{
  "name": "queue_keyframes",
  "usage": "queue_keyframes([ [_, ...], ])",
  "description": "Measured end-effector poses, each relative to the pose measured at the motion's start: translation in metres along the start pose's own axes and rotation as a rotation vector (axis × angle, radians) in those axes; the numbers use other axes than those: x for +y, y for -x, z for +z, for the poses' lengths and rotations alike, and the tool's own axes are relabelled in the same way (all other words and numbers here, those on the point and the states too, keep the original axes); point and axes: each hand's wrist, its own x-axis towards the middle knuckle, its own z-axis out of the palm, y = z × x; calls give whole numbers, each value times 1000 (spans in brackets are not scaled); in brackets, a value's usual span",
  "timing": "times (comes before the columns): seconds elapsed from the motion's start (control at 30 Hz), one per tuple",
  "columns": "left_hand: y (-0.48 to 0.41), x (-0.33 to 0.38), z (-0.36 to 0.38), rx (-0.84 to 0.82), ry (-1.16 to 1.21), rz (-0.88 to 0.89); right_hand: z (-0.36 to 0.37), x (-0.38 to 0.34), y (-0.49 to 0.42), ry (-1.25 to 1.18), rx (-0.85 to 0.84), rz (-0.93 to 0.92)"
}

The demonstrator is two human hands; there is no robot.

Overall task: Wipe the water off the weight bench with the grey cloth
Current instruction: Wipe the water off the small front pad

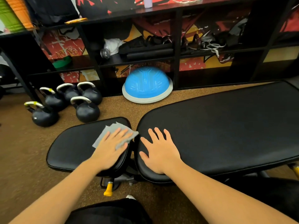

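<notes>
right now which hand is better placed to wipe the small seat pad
Left. The left hand presses flat on the grey cloth on the seat pad; the right hand rests bare on the long pad, no cloth under it.

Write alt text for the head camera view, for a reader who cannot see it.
A person's left hand presses a grey cloth flat on the small seat pad of a weight bench, while the right hand rests open on the long back pad. Kettlebells and a blue balance dome sit on the floor behind.
</notes>
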Motion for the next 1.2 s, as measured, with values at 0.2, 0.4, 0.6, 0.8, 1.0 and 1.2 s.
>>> queue_keyframes([
  [0.2, 58, -36, 2, 158, -14, -476, 1, 3, 5, -9, 0, -8],
  [0.4, 66, -16, -9, -111, -79, -371, 1, 0, 7, -26, 18, 0],
  [0.6, 77, 6, -5, -106, 134, 111, 1, 1, 7, -22, 20, -8],
  [0.8, 76, -67, -5, 269, 128, -326, 2, 3, 7, -31, 27, -7],
  [1.0, 79, -63, 3, 371, 106, -506, 2, 1, 7, -31, 30, -3],
  [1.2, 94, -24, 30, 367, -144, 133, -1, -1, 5, -24, 25, 4],
])
